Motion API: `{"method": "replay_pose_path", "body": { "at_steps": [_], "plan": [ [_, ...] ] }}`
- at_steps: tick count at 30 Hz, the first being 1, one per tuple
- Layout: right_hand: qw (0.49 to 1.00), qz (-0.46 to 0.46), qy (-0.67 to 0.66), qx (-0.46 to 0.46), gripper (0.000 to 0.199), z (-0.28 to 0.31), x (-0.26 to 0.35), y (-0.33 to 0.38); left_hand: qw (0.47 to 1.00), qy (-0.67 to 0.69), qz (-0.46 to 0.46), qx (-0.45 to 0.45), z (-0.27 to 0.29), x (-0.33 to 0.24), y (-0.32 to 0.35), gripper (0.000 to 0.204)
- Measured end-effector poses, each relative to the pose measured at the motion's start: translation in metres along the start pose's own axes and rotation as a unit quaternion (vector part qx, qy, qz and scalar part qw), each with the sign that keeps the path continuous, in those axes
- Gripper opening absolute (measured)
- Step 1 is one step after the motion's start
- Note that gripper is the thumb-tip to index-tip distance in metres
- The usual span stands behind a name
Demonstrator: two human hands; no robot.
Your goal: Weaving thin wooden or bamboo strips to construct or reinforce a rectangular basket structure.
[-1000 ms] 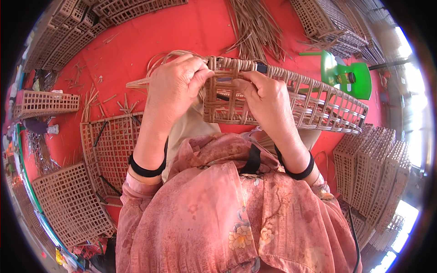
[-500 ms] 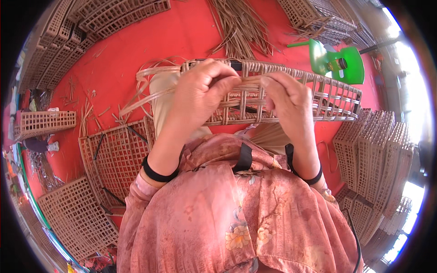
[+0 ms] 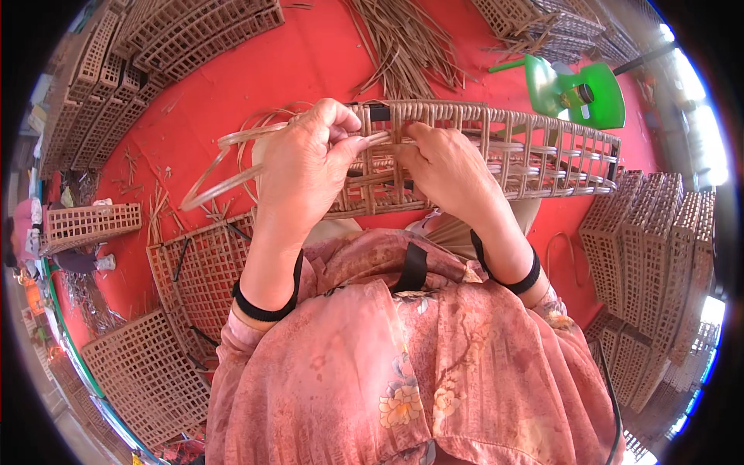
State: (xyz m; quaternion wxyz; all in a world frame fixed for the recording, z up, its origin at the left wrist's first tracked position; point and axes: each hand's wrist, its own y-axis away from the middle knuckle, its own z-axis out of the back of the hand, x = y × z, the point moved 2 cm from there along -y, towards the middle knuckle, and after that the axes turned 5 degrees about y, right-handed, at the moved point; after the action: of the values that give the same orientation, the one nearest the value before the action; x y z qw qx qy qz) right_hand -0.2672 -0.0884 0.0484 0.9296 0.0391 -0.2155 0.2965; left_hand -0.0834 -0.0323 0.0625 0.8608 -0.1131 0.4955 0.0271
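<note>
Mid-weave: left hand (image 3: pixel 306 167) pinching a looped cane strip (image 3: pixel 225 159), right hand (image 3: pixel 446 167) clamped on the lattice basket (image 3: pixel 511 151) (above the lap, over the red floor (image 3: pixel 310 62)); next, threading through, probably.

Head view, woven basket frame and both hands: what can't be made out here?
- Near wall of the woven basket frame: covered by the left hand and right hand.
- Where the cane strip ends in the weave: hidden between the fingertips.
- The person's lap and whatever the frame rests on: blocked by the pink floral sleeves.
- Stacked lattice panels, right: bent and washed out at the fisheye rim.
</note>
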Motion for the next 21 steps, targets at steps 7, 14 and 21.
{"method": "replay_pose_path", "body": {
  "at_steps": [7, 14, 21],
  "plan": [
    [0.973, -0.073, -0.2, -0.091, 0.024, 0.0, -0.001, 0.008, 0.999, 0.038, -0.013, -0.004, -0.017, 0.003, -0.002, 0.018],
    [0.958, -0.102, -0.136, -0.229, 0.011, 0.038, -0.003, 0.035, 0.983, 0.042, -0.175, -0.019, -0.041, -0.022, -0.009, 0.018],
    [0.967, -0.169, -0.115, -0.151, 0.017, 0.052, -0.028, 0.045, 0.973, 0.216, 0.029, 0.07, -0.061, -0.03, -0.013, 0.018]
  ]
}}
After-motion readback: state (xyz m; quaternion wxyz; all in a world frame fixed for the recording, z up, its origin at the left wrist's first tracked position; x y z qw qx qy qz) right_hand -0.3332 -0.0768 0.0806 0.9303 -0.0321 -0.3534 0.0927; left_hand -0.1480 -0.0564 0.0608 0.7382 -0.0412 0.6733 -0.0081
